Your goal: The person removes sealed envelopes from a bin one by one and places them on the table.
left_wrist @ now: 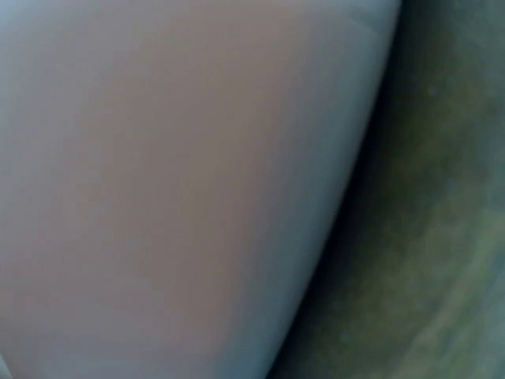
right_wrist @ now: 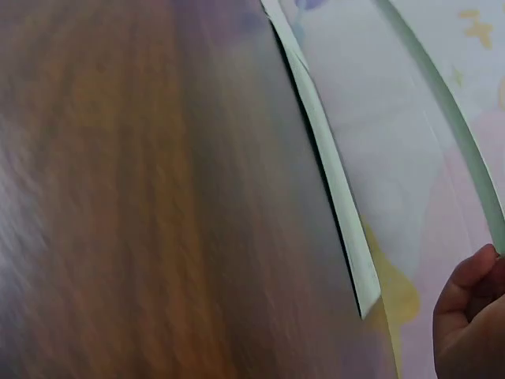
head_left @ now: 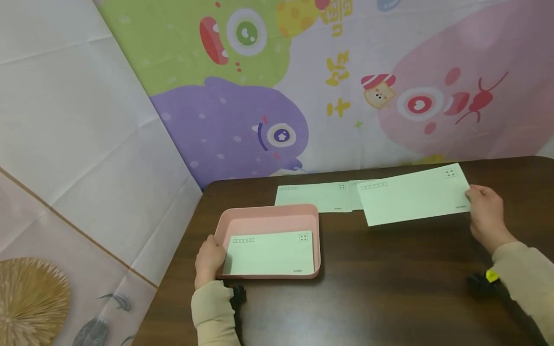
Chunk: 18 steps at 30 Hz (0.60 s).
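Observation:
My right hand point(head_left: 487, 214) pinches a pale green envelope point(head_left: 413, 196) by its right edge, holding it up over the back of the table. In the right wrist view the fingers close on the edge of that envelope point(right_wrist: 446, 103). At the left, my left hand point(head_left: 209, 259) grips the left wall of a shallow pink tray point(head_left: 270, 213). Another pale green envelope point(head_left: 270, 252) lies in the tray, along its front side. A blurred pink surface fills most of the left wrist view, with the left hand out of sight there.
Behind the tray, one envelope point(head_left: 309, 196) lies on the dark wooden table point(head_left: 368, 298). Beside it another envelope point(head_left: 356, 198) is partly covered by the raised one. A cartoon-printed cloth point(head_left: 337, 139) hangs at the table's back edge, and a pale panel point(head_left: 99, 125) stands left.

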Each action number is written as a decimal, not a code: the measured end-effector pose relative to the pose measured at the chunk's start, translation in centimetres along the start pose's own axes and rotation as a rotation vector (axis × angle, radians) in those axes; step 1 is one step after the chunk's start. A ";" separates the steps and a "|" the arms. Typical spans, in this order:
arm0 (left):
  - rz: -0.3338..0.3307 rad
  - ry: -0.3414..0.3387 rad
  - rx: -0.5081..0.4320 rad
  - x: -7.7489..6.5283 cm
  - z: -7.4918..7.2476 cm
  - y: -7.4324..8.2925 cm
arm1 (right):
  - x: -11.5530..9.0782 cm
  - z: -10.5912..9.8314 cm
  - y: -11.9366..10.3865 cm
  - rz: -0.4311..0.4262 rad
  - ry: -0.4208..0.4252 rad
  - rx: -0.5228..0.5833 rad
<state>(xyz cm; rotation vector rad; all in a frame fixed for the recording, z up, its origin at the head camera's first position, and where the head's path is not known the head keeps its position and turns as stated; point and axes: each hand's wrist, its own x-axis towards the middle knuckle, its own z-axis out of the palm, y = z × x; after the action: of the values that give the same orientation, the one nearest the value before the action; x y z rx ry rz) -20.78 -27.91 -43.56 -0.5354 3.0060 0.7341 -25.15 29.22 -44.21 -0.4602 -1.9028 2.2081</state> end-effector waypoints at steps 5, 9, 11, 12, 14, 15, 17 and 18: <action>-0.003 -0.003 0.009 0.0 0.0 0.1 | -0.2 -1.0 -1.0 0.054 -0.008 0.103; -0.007 -0.001 0.013 0.1 0.1 0.0 | 0.4 -2.2 -1.1 0.072 -0.001 0.199; -0.008 0.001 0.013 0.2 0.1 0.0 | 0.8 -2.7 -1.0 0.067 0.029 0.246; -0.007 0.001 0.013 0.2 0.1 0.0 | 1.0 -2.9 -0.9 0.067 0.046 0.274; -0.008 0.000 0.009 0.2 0.1 -0.1 | 1.6 -3.3 -0.7 0.072 0.092 0.285; -0.009 -0.001 0.007 0.1 0.1 -0.1 | 1.9 -3.5 -0.5 0.076 0.115 0.292; -0.011 -0.003 0.004 0.1 0.1 -0.1 | 2.5 -4.0 -0.1 0.086 0.150 0.313; -0.013 -0.003 0.004 0.1 0.1 -0.1 | 2.8 -4.4 0.1 0.098 0.167 0.310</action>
<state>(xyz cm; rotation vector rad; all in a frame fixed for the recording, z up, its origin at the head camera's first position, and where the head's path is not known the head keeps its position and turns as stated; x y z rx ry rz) -20.86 -28.00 -43.68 -0.5525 2.9980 0.7279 -26.21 34.19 -45.19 -0.6697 -1.4513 2.3855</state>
